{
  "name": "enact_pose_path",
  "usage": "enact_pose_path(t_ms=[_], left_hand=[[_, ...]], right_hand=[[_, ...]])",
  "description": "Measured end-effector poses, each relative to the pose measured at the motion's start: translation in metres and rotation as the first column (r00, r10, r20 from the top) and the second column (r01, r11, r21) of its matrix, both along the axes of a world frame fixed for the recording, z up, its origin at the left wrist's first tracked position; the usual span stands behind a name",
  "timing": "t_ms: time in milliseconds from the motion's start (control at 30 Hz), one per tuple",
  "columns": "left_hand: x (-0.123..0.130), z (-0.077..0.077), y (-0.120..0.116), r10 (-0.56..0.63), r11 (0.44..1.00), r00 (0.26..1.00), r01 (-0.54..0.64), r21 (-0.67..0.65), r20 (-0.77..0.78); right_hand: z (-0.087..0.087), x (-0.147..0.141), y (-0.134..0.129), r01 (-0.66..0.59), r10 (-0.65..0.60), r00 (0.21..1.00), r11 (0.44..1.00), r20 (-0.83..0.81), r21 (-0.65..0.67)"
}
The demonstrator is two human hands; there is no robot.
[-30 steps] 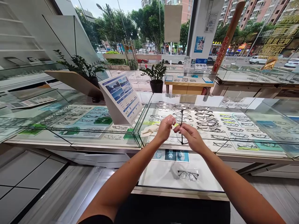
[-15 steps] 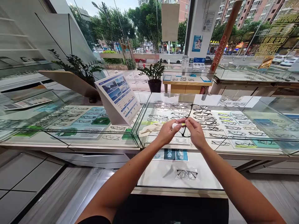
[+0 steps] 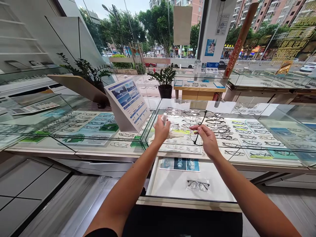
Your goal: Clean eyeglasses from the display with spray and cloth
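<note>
Your left hand [image 3: 161,131] is curled closed around a small white bottle [image 3: 164,116], its top poking up, in front of a pale cloth [image 3: 176,134] on the glass counter [image 3: 170,104]. Your right hand [image 3: 207,139] pinches the dark-framed glasses [image 3: 197,137], held edge-on above the counter, apart from the bottle.

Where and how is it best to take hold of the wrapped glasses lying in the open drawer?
The wrapped glasses are probably best pinched at the bridge, from above: in the open drawer, both lenses show side by side with the bridge between them, so this should spare the lenses.
</note>
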State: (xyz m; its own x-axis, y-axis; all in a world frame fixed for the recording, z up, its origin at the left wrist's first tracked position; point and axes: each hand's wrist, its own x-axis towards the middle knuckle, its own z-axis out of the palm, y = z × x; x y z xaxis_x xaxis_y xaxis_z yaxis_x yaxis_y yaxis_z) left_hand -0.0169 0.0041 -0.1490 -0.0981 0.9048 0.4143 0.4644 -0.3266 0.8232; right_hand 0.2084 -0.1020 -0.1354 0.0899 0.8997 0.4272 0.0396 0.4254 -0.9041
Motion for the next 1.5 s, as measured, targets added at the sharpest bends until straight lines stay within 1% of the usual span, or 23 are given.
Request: enact_pose_path(t_ms=[33, 100, 133, 200, 367, 567, 700, 800, 867, 967, 1033, 1067, 1100, 1133, 1167, 1200, 1233, 1267, 1300, 1333, 1367, 1433, 1500], left_hand=[[-0.008, -0.003, 0.008, 0.071, 0.997, 0.997, -0.071, -0.012, -0.007], [-0.023, -0.009, 0.022, 0.177, 0.984, 0.984, -0.178, -0.028, -0.029], [-0.029, -0.012, 0.027, 0.219, 0.975, 0.975, -0.221, -0.033, -0.046], [-0.041, -0.017, 0.033, 0.262, 0.963, 0.963, -0.265, -0.050, -0.069], [-0.055, -0.024, 0.038, 0.280, 0.951, 0.955, -0.290, -0.107, -0.099], [-0.057, -0.026, 0.039, 0.299, 0.937, 0.949, -0.311, -0.157, -0.096], [-0.056, -0.026, 0.037, 0.301, 0.938, 0.950, -0.311, -0.155, -0.083], [-0.051, -0.022, 0.032, 0.318, 0.939, 0.945, -0.325, -0.113, -0.070], [-0.044, -0.019, 0.027, 0.337, 0.939, 0.939, -0.341, -0.055, -0.060], [-0.031, -0.011, 0.017, 0.386, 0.920, 0.919, -0.377, 0.108, -0.080], [-0.021, -0.005, 0.010, 0.402, 0.898, 0.908, -0.365, 0.245, -0.119], [-0.017, -0.001, 0.007, 0.373, 0.903, 0.914, -0.319, 0.288, -0.157], [-0.013, 0.002, 0.003, 0.302, 0.927, 0.928, -0.233, 0.294, -0.218], [-0.009, 0.004, 0.000, 0.187, 0.961, 0.935, -0.110, 0.255, -0.301], [-0.005, 0.006, -0.004, 0.045, 0.983, 0.916, 0.030, 0.180, -0.399], [-0.002, 0.008, -0.007, -0.094, 0.983, 0.862, 0.159, 0.091, -0.498], [0.001, 0.008, -0.010, -0.205, 0.967, 0.781, 0.256, 0.004, -0.590], [0.004, 0.008, -0.012, -0.274, 0.948, 0.692, 0.313, -0.065, -0.668], [0.006, 0.007, -0.014, -0.305, 0.935, 0.612, 0.337, -0.109, -0.730], [0.008, 0.006, -0.016, -0.314, 0.930, 0.552, 0.342, -0.134, -0.773], [0.009, 0.005, -0.017, -0.318, 0.928, 0.513, 0.340, -0.152, -0.797], [0.011, 0.004, -0.019, -0.327, 0.927, 0.485, 0.330, -0.176, -0.811], [0.013, 0.003, -0.019, -0.319, 0.931, 0.483, 0.320, -0.175, -0.815]], right_hand=[[0.000, 0.000, 0.000, -0.001, 0.001, 1.000, 1.000, 0.007, -0.003], [-0.001, 0.000, -0.001, -0.002, 0.002, 1.000, 1.000, 0.011, -0.004], [-0.001, -0.001, -0.001, -0.003, 0.003, 1.000, 1.000, 0.011, -0.003], [-0.001, -0.001, -0.002, -0.008, 0.008, 1.000, 1.000, 0.011, -0.003], [0.000, -0.002, -0.002, -0.014, 0.014, 1.000, 1.000, 0.012, -0.003], [-0.001, -0.001, -0.002, -0.008, 0.008, 1.000, 1.000, 0.020, -0.002], [0.000, -0.001, -0.002, -0.008, 0.008, 1.000, 1.000, 0.022, 0.000], [0.001, 0.000, -0.003, 0.000, 0.000, 1.000, 1.000, 0.030, 0.001], [0.002, 0.000, -0.004, 0.011, -0.011, 0.999, 1.000, 0.042, 0.006], [0.004, 0.000, -0.005, 0.020, -0.020, 0.999, 1.000, 0.046, 0.013], [0.004, 0.000, -0.005, 0.020, -0.020, 0.999, 1.000, 0.040, 0.011], [0.004, 0.001, -0.005, 0.019, -0.019, 0.999, 1.000, 0.038, 0.009], [0.004, 0.001, -0.005, 0.019, -0.019, 0.999, 1.000, 0.036, 0.008], [0.004, 0.001, -0.004, 0.019, -0.019, 0.999, 1.000, 0.035, 0.009], [0.004, 0.001, -0.004, 0.018, -0.019, 0.999, 1.000, 0.036, 0.010], [0.004, 0.002, -0.004, 0.017, -0.018, 0.999, 1.000, 0.037, 0.012], [0.004, 0.002, -0.004, 0.016, -0.016, 0.999, 1.000, 0.039, 0.013], [0.003, 0.002, -0.004, 0.014, -0.014, 0.999, 1.000, 0.040, 0.013], [0.003, 0.002, -0.003, 0.012, -0.012, 0.999, 1.000, 0.040, 0.013], [0.004, 0.001, -0.003, 0.010, -0.011, 0.999, 1.000, 0.041, 0.012], [0.004, 0.001, -0.003, 0.011, -0.011, 0.999, 1.000, 0.041, 0.012], [0.004, 0.000, -0.004, 0.015, -0.016, 0.999, 1.000, 0.041, 0.015], [0.004, -0.001, -0.004, 0.017, -0.017, 0.999, 1.000, 0.040, 0.016]])
